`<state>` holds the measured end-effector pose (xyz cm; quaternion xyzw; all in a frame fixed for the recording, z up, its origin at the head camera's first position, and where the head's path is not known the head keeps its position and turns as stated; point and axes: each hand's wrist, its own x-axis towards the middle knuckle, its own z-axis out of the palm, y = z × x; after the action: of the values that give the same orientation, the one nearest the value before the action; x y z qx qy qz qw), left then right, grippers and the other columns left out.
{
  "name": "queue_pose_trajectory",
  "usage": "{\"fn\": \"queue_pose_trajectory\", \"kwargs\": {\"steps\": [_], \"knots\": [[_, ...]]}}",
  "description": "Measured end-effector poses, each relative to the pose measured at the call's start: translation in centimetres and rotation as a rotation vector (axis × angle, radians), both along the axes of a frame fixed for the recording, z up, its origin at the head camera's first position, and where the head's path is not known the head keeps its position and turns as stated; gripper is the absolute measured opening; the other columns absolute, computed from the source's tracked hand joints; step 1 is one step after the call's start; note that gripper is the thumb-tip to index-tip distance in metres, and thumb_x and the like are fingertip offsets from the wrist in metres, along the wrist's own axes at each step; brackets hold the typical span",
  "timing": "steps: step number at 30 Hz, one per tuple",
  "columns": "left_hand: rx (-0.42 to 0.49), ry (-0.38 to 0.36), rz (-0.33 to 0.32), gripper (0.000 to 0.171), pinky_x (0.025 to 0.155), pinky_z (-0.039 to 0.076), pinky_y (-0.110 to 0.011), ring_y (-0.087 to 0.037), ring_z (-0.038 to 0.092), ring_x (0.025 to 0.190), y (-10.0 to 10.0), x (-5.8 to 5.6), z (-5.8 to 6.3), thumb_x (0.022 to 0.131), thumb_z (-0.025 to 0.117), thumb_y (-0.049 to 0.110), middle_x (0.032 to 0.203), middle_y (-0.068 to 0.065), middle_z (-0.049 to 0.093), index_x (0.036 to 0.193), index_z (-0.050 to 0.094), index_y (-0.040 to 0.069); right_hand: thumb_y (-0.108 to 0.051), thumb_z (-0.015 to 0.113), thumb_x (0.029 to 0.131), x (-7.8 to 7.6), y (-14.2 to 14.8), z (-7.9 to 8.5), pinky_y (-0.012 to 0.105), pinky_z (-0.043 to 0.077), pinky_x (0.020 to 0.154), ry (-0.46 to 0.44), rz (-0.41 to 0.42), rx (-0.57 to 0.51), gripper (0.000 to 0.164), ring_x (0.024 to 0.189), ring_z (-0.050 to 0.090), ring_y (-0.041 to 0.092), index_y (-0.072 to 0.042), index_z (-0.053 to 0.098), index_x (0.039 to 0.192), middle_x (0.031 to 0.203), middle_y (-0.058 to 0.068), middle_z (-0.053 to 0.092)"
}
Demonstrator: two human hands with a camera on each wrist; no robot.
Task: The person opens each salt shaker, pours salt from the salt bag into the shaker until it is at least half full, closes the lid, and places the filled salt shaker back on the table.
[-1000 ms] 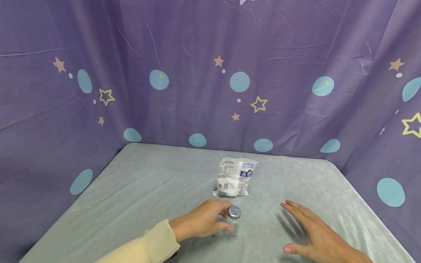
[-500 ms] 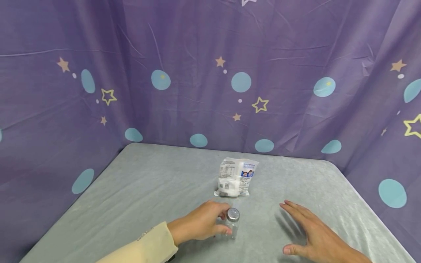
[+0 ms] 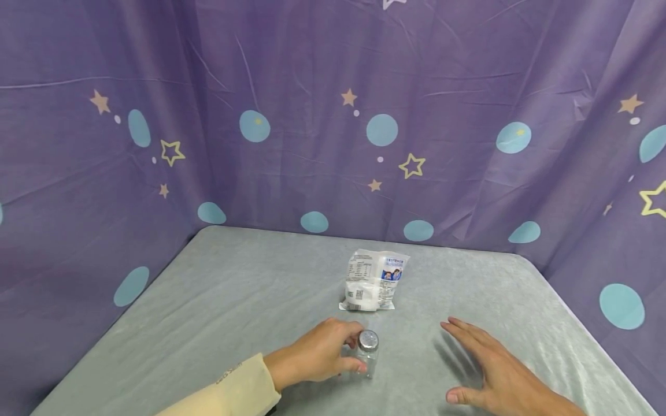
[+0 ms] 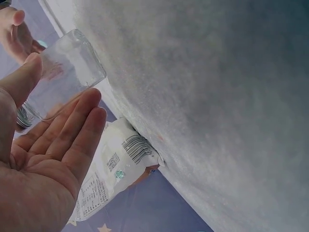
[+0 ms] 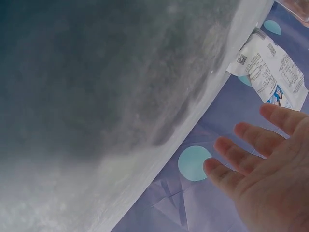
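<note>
A small clear glass shaker with a silver cap stands upright near the front of the table. My left hand holds it from the left, thumb at the near side and fingers behind. Through the left wrist view, the shaker's clear body shows between the thumb and fingers of the left hand. Over the table to the right, my right hand is spread with nothing in it, palm toward the shaker. Its fingers are extended and apart in the right wrist view.
Behind the shaker, a white printed plastic bag stands on the grey cloth-covered table. A purple curtain with stars and blue ovals hangs around the back and sides. A tiny dark speck lies near the left thumb.
My left hand and the shaker have shifted slightly toward me, mostly in the first half second. The right hand stays almost still, and the bag stays in place.
</note>
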<state>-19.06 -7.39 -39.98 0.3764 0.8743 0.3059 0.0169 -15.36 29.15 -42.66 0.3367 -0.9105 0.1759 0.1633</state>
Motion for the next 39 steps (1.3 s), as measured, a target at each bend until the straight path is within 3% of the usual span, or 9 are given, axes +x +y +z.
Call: {"fn": "queue_pose_trajectory", "kwargs": {"steps": [7,14,21,31,39], "knots": [[0.02,-0.006,0.004,0.034,0.078,0.052,-0.019,-0.001,0.065,0.084,-0.1,0.0,-0.2,0.079,0.09,0.03,0.088,0.015,0.069,0.101,0.068,0.019,-0.057,0.09,0.067,0.2,-0.6,0.2,0.005,0.014,0.109,-0.012,-0.023,0.012,0.112,0.143,0.041,0.018,-0.021,0.038,0.159,0.159,0.001,0.042],[0.024,-0.013,0.012,0.034,0.077,0.052,-0.019,-0.001,0.065,0.084,0.0,0.0,-0.3,0.078,0.091,0.031,0.088,0.015,0.069,0.101,0.068,0.02,-0.057,0.09,0.067,0.2,-1.2,0.3,0.005,0.015,0.11,0.001,0.001,-0.029,0.11,0.14,0.044,0.017,-0.017,0.042,0.157,0.156,0.003,0.046],[0.029,-0.021,0.018,0.035,0.078,0.052,-0.02,-0.002,0.066,0.085,-0.1,0.0,-0.4,0.078,0.092,0.031,0.089,0.014,0.07,0.102,0.069,0.019,-0.056,0.09,0.068,0.2,-1.8,0.6,0.007,0.019,0.11,-0.009,0.035,-0.068,0.109,0.139,0.047,0.017,-0.02,0.04,0.158,0.154,0.001,0.048],[0.046,-0.031,0.022,0.036,0.078,0.052,-0.019,0.0,0.066,0.083,0.0,-0.1,-0.5,0.076,0.092,0.031,0.088,0.015,0.071,0.102,0.07,0.019,-0.057,0.09,0.067,0.2,-2.6,1.0,0.014,0.033,0.108,-0.011,0.038,-0.07,0.107,0.134,0.052,0.018,-0.022,0.043,0.156,0.151,0.001,0.052],[0.05,-0.031,0.021,0.036,0.077,0.052,-0.019,-0.001,0.065,0.082,0.0,-0.2,-0.6,0.076,0.092,0.031,0.087,0.015,0.069,0.101,0.07,0.019,-0.057,0.09,0.068,0.3,-3.3,1.2,0.017,0.036,0.107,-0.01,0.034,-0.078,0.103,0.132,0.054,0.018,-0.023,0.045,0.154,0.149,0.001,0.054]]}}
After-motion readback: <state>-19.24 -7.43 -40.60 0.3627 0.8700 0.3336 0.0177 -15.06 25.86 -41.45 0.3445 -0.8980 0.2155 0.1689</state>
